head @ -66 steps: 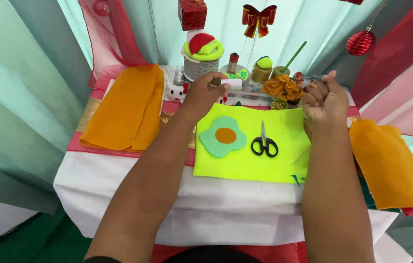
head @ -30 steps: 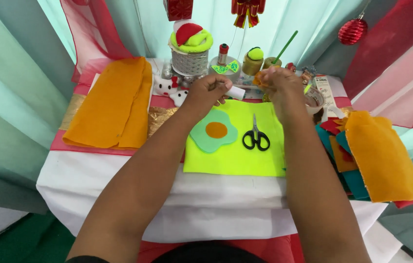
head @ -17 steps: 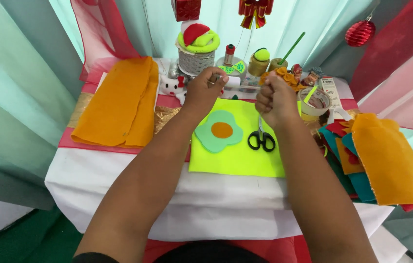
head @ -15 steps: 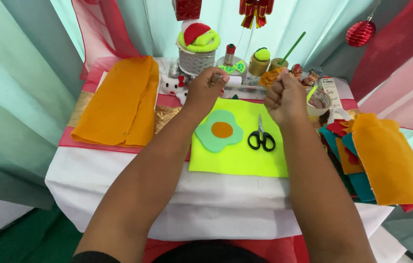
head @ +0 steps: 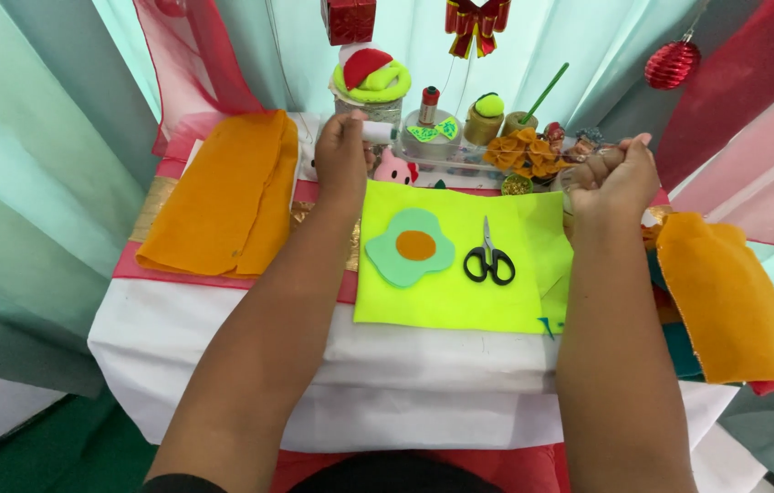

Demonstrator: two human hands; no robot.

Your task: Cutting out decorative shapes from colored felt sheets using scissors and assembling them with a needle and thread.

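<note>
The left hand (head: 341,157) is gripping a small, light, rigid white tube (head: 376,133) around its middle, while the right hand (head: 620,178) is clenching something unclear.

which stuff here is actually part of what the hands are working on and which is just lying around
In hand or under the work:
- left hand gripping a small white tube
- right hand, closed; what it holds is hidden
- lime felt sheet
- flower cutout
- scissors

Lying about:
- folded orange felt
- orange cloth
- orange felt flowers
- hanging red ornament
</note>
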